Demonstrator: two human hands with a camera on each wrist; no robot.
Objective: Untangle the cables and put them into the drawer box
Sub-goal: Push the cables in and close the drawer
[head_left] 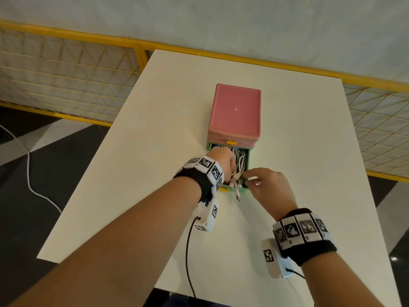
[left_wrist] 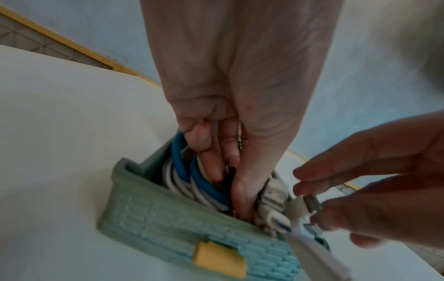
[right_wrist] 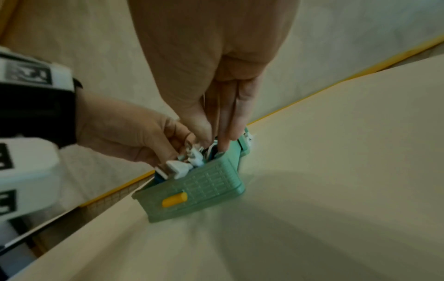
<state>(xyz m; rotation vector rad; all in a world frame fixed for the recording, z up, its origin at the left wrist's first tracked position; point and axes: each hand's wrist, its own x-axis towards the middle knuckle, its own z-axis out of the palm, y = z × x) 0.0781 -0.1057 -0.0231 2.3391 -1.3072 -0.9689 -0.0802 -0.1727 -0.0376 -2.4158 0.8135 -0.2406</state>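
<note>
Two forearms reach across the white table [head_left: 298, 129] in the head view; the left hand [head_left: 223, 161] is buried in the pulled-out green drawer [head_left: 249, 161] of the pink-topped drawer box [head_left: 235, 110], among white cables [head_left: 240, 161].

From the left wrist, fingers [left_wrist: 211, 163] press straight down beside a blue cable [left_wrist: 177, 157].

From the right wrist, the right hand [right_wrist: 211, 76] dips fingertips [right_wrist: 228, 133] into the drawer's corner; whether they pinch anything I cannot tell. Its yellow handle [right_wrist: 174, 199] faces us.
</note>
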